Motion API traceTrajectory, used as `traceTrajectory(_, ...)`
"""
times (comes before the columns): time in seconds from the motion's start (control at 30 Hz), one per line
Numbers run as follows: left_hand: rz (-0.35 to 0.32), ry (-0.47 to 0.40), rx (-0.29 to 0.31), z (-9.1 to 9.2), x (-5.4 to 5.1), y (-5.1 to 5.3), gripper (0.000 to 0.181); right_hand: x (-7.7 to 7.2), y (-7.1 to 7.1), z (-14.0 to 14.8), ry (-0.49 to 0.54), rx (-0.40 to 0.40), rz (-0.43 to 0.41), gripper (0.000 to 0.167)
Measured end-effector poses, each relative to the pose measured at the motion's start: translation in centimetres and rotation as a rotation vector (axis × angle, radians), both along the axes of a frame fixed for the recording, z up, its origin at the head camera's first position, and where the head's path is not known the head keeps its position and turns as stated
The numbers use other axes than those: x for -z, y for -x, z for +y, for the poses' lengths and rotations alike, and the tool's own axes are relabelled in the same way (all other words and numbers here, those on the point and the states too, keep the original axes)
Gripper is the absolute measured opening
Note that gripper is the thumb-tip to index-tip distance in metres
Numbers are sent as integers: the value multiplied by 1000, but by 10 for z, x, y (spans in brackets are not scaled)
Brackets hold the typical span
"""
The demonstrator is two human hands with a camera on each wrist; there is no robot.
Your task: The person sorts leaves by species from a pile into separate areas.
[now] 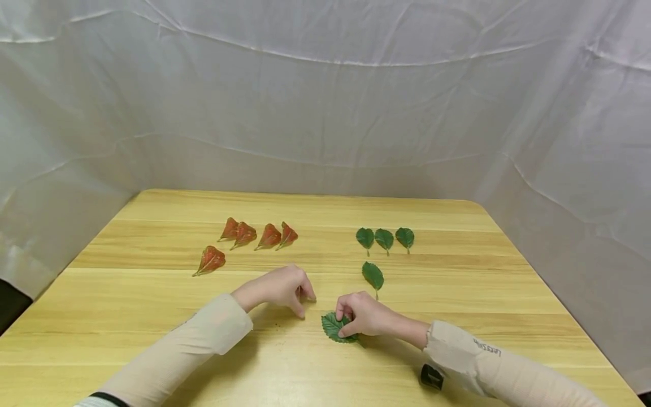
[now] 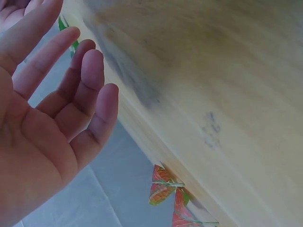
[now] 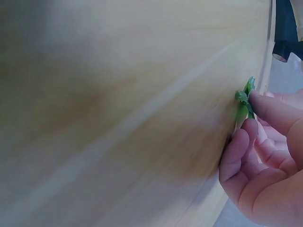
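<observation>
My right hand (image 1: pixel 363 314) pinches a serrated green leaf (image 1: pixel 331 327) close to the front middle of the table, with thumb and fingertips on its right part. In the right wrist view that leaf (image 3: pixel 243 98) appears edge-on at the fingertips. To the left, my left hand (image 1: pixel 285 287) hovers low over the wood, holding nothing. Its fingers (image 2: pixel 90 75) are loosely bent and spread in the left wrist view. A single green leaf (image 1: pixel 373 275) lies just beyond the right hand.
Three green leaves (image 1: pixel 383 239) form a row at the back right of the wooden table (image 1: pixel 458 271). Several red leaves (image 1: pixel 269 236) lie at the back left, one red leaf (image 1: pixel 211 259) nearer. A small black object (image 1: pixel 431 377) is by the right sleeve. White sheeting (image 1: pixel 325 113) surrounds the table.
</observation>
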State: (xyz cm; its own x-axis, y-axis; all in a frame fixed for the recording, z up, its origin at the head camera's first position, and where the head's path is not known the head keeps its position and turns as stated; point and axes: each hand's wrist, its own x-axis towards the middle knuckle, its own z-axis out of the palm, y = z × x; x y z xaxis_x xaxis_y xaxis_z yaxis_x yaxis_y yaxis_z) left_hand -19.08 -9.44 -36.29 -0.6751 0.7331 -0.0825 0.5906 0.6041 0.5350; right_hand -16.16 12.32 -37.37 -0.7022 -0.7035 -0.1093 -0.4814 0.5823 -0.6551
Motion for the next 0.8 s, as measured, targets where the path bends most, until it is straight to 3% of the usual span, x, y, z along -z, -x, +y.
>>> traceTrajectory(0.53,13,25,-2,2,1,-1,23,-2,1,4,13,-3,12,19)
traceTrajectory(0.8,29,34,-6,2,2,-2,23,-7,6,15,93,43,-24,9)
